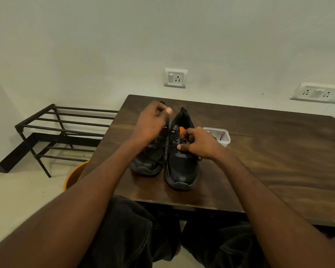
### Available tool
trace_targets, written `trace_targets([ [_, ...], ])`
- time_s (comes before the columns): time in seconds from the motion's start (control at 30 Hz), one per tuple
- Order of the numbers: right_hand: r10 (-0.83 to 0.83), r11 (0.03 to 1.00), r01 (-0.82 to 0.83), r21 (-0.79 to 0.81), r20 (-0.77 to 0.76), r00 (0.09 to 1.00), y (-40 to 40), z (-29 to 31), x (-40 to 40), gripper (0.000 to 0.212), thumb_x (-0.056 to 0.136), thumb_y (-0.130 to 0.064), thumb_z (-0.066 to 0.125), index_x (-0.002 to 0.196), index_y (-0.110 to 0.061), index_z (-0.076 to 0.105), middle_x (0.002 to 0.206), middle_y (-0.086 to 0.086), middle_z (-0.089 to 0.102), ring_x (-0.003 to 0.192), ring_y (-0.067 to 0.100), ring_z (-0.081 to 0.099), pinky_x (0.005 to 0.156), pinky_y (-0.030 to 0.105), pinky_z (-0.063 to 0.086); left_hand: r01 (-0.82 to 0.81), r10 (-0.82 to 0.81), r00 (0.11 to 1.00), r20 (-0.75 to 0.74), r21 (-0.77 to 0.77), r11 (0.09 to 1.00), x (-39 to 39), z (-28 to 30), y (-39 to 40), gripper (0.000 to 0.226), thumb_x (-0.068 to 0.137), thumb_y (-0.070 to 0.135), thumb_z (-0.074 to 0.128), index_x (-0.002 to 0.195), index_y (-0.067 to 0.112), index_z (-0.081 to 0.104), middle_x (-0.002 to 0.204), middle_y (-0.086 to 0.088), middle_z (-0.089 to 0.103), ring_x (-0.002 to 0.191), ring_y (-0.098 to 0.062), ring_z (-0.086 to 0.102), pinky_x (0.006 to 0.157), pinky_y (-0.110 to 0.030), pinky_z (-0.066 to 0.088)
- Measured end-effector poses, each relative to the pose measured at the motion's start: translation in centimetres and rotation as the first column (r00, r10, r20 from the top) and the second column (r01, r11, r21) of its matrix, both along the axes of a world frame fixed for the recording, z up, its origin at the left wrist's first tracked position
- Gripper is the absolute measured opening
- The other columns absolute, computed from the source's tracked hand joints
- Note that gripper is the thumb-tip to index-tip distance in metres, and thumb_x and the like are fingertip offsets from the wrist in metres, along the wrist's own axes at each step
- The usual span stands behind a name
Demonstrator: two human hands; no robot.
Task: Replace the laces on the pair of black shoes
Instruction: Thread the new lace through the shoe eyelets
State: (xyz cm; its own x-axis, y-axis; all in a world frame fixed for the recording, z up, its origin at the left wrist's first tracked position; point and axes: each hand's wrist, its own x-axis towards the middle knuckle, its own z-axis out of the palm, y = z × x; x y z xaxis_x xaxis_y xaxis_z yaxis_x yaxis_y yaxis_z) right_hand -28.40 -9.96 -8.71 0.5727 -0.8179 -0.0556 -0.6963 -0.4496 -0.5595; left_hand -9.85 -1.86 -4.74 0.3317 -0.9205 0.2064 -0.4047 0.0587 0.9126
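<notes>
Two black shoes stand side by side on the brown table (269, 161), toes towards me. My right hand (198, 143) grips the right shoe (182, 169) at its lace area, thumb on the upper. A black lace (167, 147) runs from that shoe leftwards across the gap. My left hand (151, 122) is raised and blurred above the left shoe (147, 161), fingers curled as if pinching the lace's end. The left hand hides most of the left shoe's opening. Orange lining (182, 130) shows inside the right shoe.
A clear plastic box (223, 135) with dark contents stands just right of the shoes. A black metal shoe rack (62, 132) stands on the floor to the left, and an orange bucket (74, 176) sits beside the table's left corner. Wall sockets (175, 78) are behind.
</notes>
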Motion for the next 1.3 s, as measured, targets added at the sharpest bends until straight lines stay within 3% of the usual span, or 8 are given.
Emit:
trace_targets([
  [0.1, 0.01, 1.0, -0.01, -0.007, 0.003, 1.0, 0.2, 0.1, 0.1, 0.04, 0.085, -0.044, 0.081, 0.12, -0.028, 0.068, 0.106, 0.007, 0.065, 0.092, 0.022, 0.069, 0.071, 0.036, 0.061, 0.119, -0.214, 0.852, 0.477, 0.223, 0.968, -0.3, -2.3, -0.1, 0.018, 0.095, 0.034, 0.071, 0.107, 0.02, 0.067, 0.095, 0.006, 0.063, 0.086, -0.007, 0.063, 0.072, -0.022, 0.049],
  [0.2, 0.003, 1.0, -0.003, -0.023, -0.014, 1.0, 0.4, 0.4, 0.3, 0.039, 0.086, -0.042, 0.081, 0.119, -0.027, 0.068, 0.106, 0.006, 0.066, 0.091, 0.02, 0.07, 0.074, 0.037, 0.062, 0.111, -0.236, 0.825, 0.513, 0.262, 0.959, -0.3, -3.1, -0.7, 0.004, 0.096, 0.023, 0.07, 0.099, 0.021, 0.068, 0.096, 0.003, 0.062, 0.087, -0.01, 0.062, 0.082, -0.033, 0.055],
  [0.3, 0.003, 1.0, -0.003, -0.017, 0.002, 1.0, 0.5, 0.5, 0.2, 0.035, 0.087, -0.039, 0.081, 0.117, -0.026, 0.069, 0.099, 0.002, 0.061, 0.089, 0.017, 0.064, 0.068, 0.029, 0.05, 0.115, -0.121, 0.991, 0.055, 0.097, 0.989, -0.8, -1.4, -0.7, 0.01, 0.107, 0.019, 0.051, 0.104, 0.018, 0.061, 0.094, 0.0, 0.069, 0.085, -0.013, 0.067, 0.068, -0.023, 0.05],
  [0.4, 0.002, 1.0, -0.002, -0.018, -0.009, 1.0, 0.5, 0.6, 0.3, 0.036, 0.087, -0.04, 0.082, 0.117, -0.025, 0.069, 0.1, 0.001, 0.061, 0.09, 0.017, 0.063, 0.072, 0.033, 0.052, 0.06, -0.093, 0.856, -0.509, -0.082, 0.995, -0.5, 0.3, -0.4, 0.018, 0.112, 0.023, 0.037, 0.109, 0.013, 0.051, 0.084, -0.003, 0.069, 0.078, -0.02, 0.071, 0.059, -0.026, 0.049],
  [0.5, -0.004, 1.0, 0.003, -0.015, -0.019, 1.0, 0.6, 0.6, 0.3, 0.039, 0.086, -0.04, 0.082, 0.119, -0.025, 0.069, 0.106, 0.005, 0.067, 0.094, 0.02, 0.069, 0.084, 0.042, 0.06, 0.068, -0.067, 0.997, -0.029, 0.054, 0.996, -0.5, -0.4, -0.1, 0.012, 0.106, 0.03, 0.054, 0.113, 0.021, 0.049, 0.09, 0.003, 0.063, 0.073, -0.009, 0.062, 0.061, -0.023, 0.044],
  [0.63, -0.006, 1.0, 0.006, -0.026, -0.027, 1.0, 0.8, 0.7, 0.4, 0.039, 0.085, -0.042, 0.082, 0.117, -0.028, 0.068, 0.107, 0.008, 0.065, 0.09, 0.021, 0.069, 0.082, 0.042, 0.062, 0.129, -0.292, 0.821, 0.49, 0.34, 0.932, -0.7, -2.7, -0.5, 0.014, 0.095, 0.027, 0.071, 0.1, 0.026, 0.058, 0.101, 0.001, 0.064, 0.082, -0.005, 0.057, 0.072, -0.022, 0.043],
  [0.87, -0.035, 0.999, 0.034, -0.013, -0.038, 0.999, 1.3, 1.1, 0.4, 0.033, 0.085, -0.041, 0.082, 0.108, -0.027, 0.065, 0.108, 0.004, 0.064, 0.095, 0.021, 0.067, 0.086, 0.046, 0.061, 0.038, -0.037, 0.999, -0.015, 0.096, 0.995, -0.2, -1.6, -0.7, 0.012, 0.107, 0.018, 0.052, 0.104, 0.012, 0.062, 0.095, -0.007, 0.075, 0.06, 0.004, 0.064, 0.056, -0.014, 0.048],
  [1.3, 0.091, 0.952, -0.164, -0.257, -0.273, 0.958, 5.0, 1.8, 2.5, 0.031, 0.101, -0.056, 0.055, 0.098, -0.028, 0.068, 0.09, -0.004, 0.064, 0.089, 0.019, 0.065, 0.082, 0.045, 0.058, -0.082, 0.057, 0.901, 0.431, 0.04, 0.996, 0.9, -2.4, -0.5, 0.013, 0.096, 0.014, 0.068, 0.108, 0.019, 0.068, 0.1, 0.002, 0.07, 0.093, -0.012, 0.066, 0.086, -0.032, 0.057],
])
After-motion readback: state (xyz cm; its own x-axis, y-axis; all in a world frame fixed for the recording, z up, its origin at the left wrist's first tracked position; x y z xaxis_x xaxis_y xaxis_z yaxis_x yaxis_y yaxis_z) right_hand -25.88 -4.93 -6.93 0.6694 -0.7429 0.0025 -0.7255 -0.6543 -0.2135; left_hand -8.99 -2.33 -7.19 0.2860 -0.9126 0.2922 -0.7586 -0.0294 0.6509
